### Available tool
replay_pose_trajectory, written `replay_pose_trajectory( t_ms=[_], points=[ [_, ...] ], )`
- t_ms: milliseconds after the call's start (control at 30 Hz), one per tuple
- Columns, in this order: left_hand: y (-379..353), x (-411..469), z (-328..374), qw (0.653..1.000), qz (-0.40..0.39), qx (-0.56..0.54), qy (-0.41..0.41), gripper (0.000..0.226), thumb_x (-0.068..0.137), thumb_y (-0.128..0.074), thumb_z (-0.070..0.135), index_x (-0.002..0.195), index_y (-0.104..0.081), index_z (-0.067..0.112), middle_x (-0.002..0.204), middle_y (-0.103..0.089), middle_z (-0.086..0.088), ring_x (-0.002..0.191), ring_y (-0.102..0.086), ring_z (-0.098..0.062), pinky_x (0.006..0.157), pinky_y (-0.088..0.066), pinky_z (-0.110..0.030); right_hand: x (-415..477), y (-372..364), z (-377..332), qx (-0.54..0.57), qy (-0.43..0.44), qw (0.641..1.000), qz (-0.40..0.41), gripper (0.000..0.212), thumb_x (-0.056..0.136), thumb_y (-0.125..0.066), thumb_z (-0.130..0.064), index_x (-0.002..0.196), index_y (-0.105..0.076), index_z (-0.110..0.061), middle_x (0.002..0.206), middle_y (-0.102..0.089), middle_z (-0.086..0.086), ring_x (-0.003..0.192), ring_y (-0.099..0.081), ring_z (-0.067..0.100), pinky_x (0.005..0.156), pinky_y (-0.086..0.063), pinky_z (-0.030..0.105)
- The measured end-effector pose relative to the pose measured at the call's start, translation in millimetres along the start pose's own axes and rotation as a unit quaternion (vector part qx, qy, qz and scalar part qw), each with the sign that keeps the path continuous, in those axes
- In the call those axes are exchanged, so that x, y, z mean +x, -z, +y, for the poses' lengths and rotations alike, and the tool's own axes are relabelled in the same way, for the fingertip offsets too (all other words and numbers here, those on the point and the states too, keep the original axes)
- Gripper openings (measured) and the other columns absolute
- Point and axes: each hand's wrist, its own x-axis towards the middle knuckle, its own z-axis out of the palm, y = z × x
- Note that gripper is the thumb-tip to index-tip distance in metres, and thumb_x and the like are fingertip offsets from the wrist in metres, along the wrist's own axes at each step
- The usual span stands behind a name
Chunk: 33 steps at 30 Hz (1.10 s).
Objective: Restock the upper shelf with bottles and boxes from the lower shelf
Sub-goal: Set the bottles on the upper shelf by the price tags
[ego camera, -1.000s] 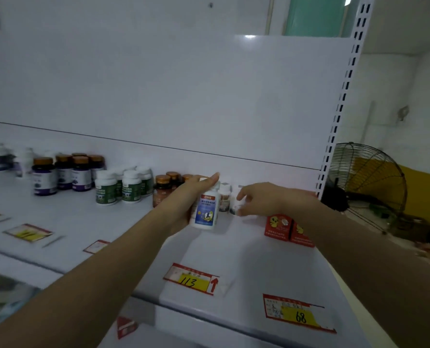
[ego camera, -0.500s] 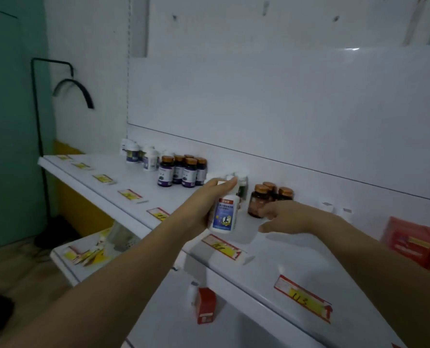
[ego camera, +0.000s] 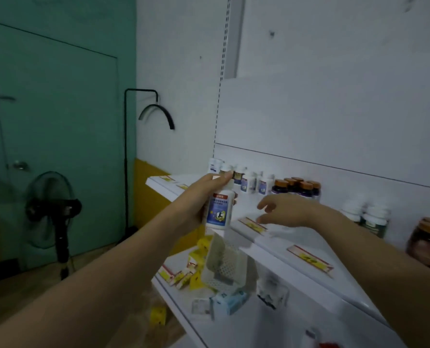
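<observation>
At the far left, against the green wall, a black pedestal fan (ego camera: 52, 212) stands on the floor, apart from the work. Next comes the left hand (ego camera: 203, 197), closed around a white plastic bottle with a red-and-blue label (ego camera: 219, 209); the fingers wrap the back and the thumb lies across the cap, and the bottle is upright, held in the air just off the front edge of the white upper shelf (ego camera: 279, 247). A second ago the same bottle was held further along this shelf, in front of white-capped bottles near red boxes; the view has since swung leftward and the bottle has travelled with it, now facing the row of small white bottles with blue labels (ego camera: 249, 180) at the back. I judge that the person is hunting for the matching group, so the bottle is not yet placed.

Below, on the white lower shelf (ego camera: 183, 310), yellow packets (ego camera: 198, 262) and a white perforated basket (ego camera: 224, 262) remain, so stock is left to move.

Further right, the right hand (ego camera: 286, 212) hovers open over the upper shelf, fingers spread and holding nothing, just above a red-and-yellow price tag (ego camera: 252, 224). Behind it stand dark bottles with orange caps (ego camera: 296, 188), and at the far right a brown jar (ego camera: 427, 242).
</observation>
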Motion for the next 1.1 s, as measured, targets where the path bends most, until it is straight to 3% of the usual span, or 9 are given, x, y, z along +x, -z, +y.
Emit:
replay_pose_trajectory(
  t_ms=[167,267,400,533,633,700,867,1000,1100],
  points=[
    [71,39,2,0.999,0.021,0.013,0.02,0.038,0.085,-0.062,0.039,0.11,-0.059,0.011,0.105,-0.07,-0.014,0.095,-0.067,-0.03,0.087,-0.055,-0.04,65,-5,-43,0.01,-0.002,1.0,-0.006,0.051,0.09,-0.058,-0.043,0.135,-0.047,-0.023,0.138,-0.051,0.002,0.124,-0.049,0.019,0.104,-0.04,0.032],
    [96,79,-11,0.999,0.017,0.011,0.026,0.041,0.085,-0.063,0.037,0.115,-0.062,0.01,0.109,-0.071,-0.013,0.098,-0.068,-0.03,0.084,-0.057,-0.038,108,-6,-46,0.014,-0.017,1.0,-0.007,0.051,0.09,-0.058,-0.043,0.135,-0.047,-0.024,0.139,-0.05,0.001,0.124,-0.049,0.018,0.1,-0.039,0.028],
    [108,142,-32,1.0,-0.016,0.023,0.006,0.03,0.088,-0.061,0.028,0.111,-0.065,0.01,0.101,-0.073,-0.009,0.083,-0.07,-0.02,0.073,-0.059,-0.031,165,-10,-32,0.012,-0.039,0.999,0.017,0.049,0.09,-0.057,-0.042,0.135,-0.049,-0.023,0.138,-0.049,0.001,0.122,-0.049,0.018,0.097,-0.04,0.027],
    [107,207,-60,0.998,-0.02,0.064,0.006,0.019,0.087,-0.064,0.022,0.103,-0.065,0.013,0.104,-0.071,-0.008,0.088,-0.068,-0.021,0.078,-0.055,-0.034,202,-15,-12,0.041,-0.064,0.997,-0.007,0.051,0.089,-0.06,-0.037,0.137,-0.046,-0.023,0.137,-0.051,0.0,0.12,-0.052,0.018,0.097,-0.042,0.026],
    [105,250,-74,0.996,-0.043,0.076,0.01,0.013,0.087,-0.063,0.016,0.099,-0.067,0.014,0.1,-0.072,-0.006,0.086,-0.068,-0.02,0.071,-0.057,-0.026,222,-15,1,0.055,-0.09,0.994,-0.01,0.057,0.089,-0.063,-0.032,0.14,-0.043,-0.018,0.139,-0.049,0.003,0.123,-0.05,0.02,0.101,-0.042,0.028],
    [100,275,-80,0.995,-0.064,0.081,0.017,0.016,0.087,-0.063,0.014,0.102,-0.067,0.009,0.1,-0.071,-0.009,0.085,-0.067,-0.021,0.073,-0.056,-0.028,233,-11,8,0.054,-0.112,0.992,-0.014,0.058,0.088,-0.064,-0.03,0.14,-0.042,-0.016,0.139,-0.049,0.004,0.121,-0.051,0.021,0.1,-0.043,0.029],
    [86,326,-80,0.986,-0.117,0.117,0.003,0.032,0.082,-0.07,0.014,0.112,-0.064,0.004,0.102,-0.069,-0.009,0.088,-0.065,-0.021,0.073,-0.055,-0.027,252,-1,23,0.06,-0.166,0.984,0.019,0.045,0.087,-0.065,-0.025,0.13,-0.053,-0.017,0.128,-0.057,0.005,0.094,-0.054,0.016,0.075,-0.047,0.021],
    [72,356,-70,0.968,-0.171,0.176,-0.054,0.027,0.081,-0.072,0.02,0.105,-0.065,0.01,0.085,-0.065,0.003,0.072,-0.06,-0.006,0.05,-0.047,-0.012,253,-8,22,0.061,-0.227,0.972,0.028,0.049,0.089,-0.062,-0.025,0.135,-0.049,-0.017,0.132,-0.057,0.005,0.111,-0.057,0.02,0.096,-0.046,0.027],
    [60,374,-72,0.942,-0.217,0.235,-0.104,0.028,0.077,-0.075,0.026,0.1,-0.066,0.014,0.09,-0.066,0.0,0.08,-0.063,-0.011,0.07,-0.052,-0.021,256,-14,23,0.081,-0.285,0.955,0.02,0.048,0.09,-0.062,-0.028,0.134,-0.049,-0.014,0.126,-0.06,0.006,0.099,-0.064,0.018,0.083,-0.049,0.023]
  ],
)
